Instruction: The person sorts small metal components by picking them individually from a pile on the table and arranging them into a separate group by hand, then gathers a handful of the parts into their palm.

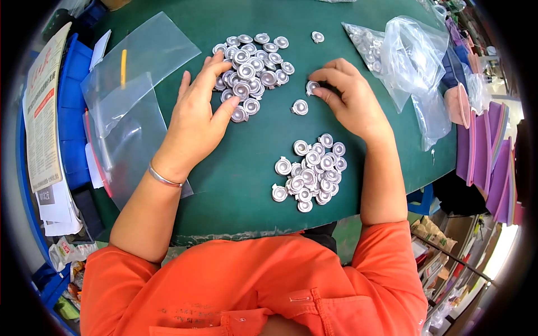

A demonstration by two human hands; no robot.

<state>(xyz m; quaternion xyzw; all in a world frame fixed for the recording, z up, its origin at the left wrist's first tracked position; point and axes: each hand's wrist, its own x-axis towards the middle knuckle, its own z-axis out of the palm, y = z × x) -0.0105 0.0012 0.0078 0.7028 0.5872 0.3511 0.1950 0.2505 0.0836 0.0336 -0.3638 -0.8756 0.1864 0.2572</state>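
Note:
Small round silver metal parts with a side tab lie in a large pile [255, 64] on the green table. My left hand [203, 106] rests at the left edge of this pile, its fingers spread and the thumb touching the parts. Between thumb and fingertips, my right hand [350, 95] pinches one round metal part [312, 88]. A single loose part [300, 107] lies just below that hand, and another loose part [318, 37] sits further back. Nearer my body is a second, smaller pile [314, 173] of the same parts.
Flat clear plastic bags [140, 56] lie at left, with a yellow stick [123, 67] showing there. A clear bag of parts [367, 47] and crumpled plastic [414, 56] are at right. Blue bins [74, 112] line the left edge. Purple sheets [485, 151] stand at right.

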